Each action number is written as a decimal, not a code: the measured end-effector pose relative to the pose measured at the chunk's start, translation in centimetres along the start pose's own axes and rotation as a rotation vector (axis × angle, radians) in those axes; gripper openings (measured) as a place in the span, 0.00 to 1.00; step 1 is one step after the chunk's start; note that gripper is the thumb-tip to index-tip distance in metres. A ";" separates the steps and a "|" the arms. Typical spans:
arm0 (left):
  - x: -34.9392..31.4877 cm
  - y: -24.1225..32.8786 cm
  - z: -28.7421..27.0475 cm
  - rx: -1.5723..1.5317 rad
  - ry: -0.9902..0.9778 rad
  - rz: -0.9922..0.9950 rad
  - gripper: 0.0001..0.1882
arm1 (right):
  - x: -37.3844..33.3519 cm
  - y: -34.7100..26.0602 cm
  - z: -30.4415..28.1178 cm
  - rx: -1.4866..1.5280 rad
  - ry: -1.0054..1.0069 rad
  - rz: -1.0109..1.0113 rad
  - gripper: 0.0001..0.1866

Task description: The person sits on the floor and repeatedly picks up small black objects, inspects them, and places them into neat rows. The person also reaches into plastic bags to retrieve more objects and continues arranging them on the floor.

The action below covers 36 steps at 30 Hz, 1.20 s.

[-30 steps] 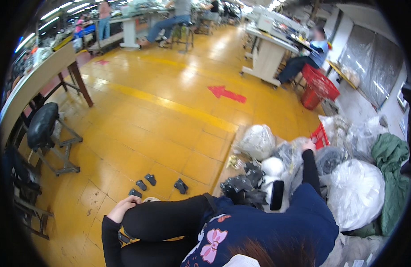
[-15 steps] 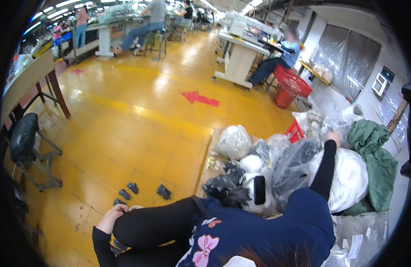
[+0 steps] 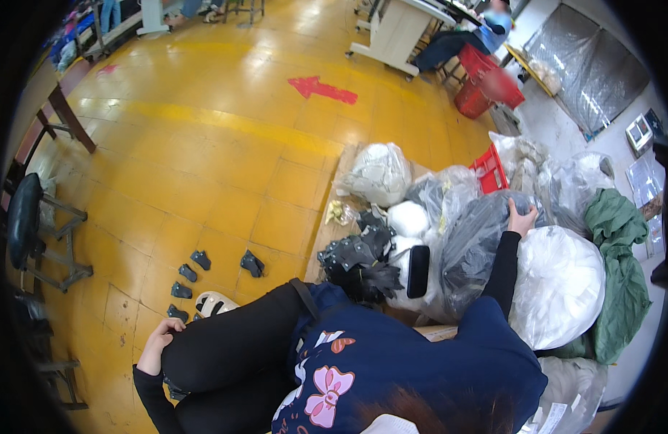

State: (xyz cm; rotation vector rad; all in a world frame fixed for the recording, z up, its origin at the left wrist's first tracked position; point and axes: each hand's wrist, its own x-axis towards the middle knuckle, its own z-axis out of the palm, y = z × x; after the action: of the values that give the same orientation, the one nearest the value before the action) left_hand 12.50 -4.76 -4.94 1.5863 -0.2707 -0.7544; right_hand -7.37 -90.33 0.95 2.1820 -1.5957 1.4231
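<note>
My left hand lies on my bent knee, its fingers stretched over the black trouser cloth and holding nothing. My right arm reaches out to the pile of plastic bags. There my right hand is at the upper end of a clear bag with dark contents, thumb and fingers apart against the plastic. Beside it sits a full white bag. A black phone lies on white bundles, next to a heap of small dark grey pieces.
Several dark pieces lie on the yellow floor near a light sandal. A red crate and green cloth border the bags. At left stands a black-seated stool. A person sits beyond a red bin.
My view has tilted downward. My right hand has drawn back from the far clear bags to the bag with dark contents. The left hand stays on my knee.
</note>
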 end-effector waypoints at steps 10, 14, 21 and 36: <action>0.3 -4.6 -3.3 0.057 -0.058 -0.021 0.22 | -1.8 -1.0 -0.4 0.804 -0.425 0.007 0.13; 0.2 -7.9 -6.3 0.027 -0.137 0.029 0.24 | -3.9 -6.2 -0.6 0.884 -0.727 0.062 0.18; 0.6 -2.8 -2.0 0.035 -0.040 -0.027 0.22 | -5.4 -8.2 2.4 0.468 -0.822 0.015 0.20; -2.0 2.7 1.9 0.061 0.061 -0.079 0.13 | -23.3 -14.9 14.7 -0.594 -1.233 -0.963 0.14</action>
State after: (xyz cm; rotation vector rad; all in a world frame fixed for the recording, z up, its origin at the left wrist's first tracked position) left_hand 10.51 -5.64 -1.77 1.6826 -0.1883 -0.7633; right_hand 12.88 -75.21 -17.52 2.7423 -0.5554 -0.6824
